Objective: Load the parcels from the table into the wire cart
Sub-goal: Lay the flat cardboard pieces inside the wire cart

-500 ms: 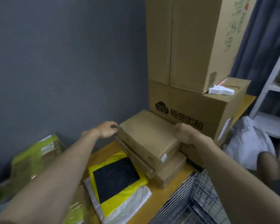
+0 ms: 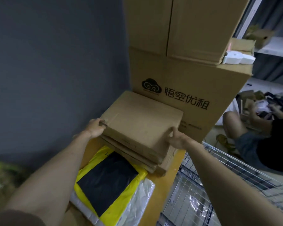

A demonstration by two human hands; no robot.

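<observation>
left hand (image 2: 96, 128) and right hand (image 2: 176, 138) grip the top flat carton (image 2: 140, 123) by opposite edges (big box (image 2: 186, 95) behind reads 悟空优租).

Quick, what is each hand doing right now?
Left hand: grips the left edge of the top flat cardboard box.
Right hand: grips the right edge of the same box.
</observation>
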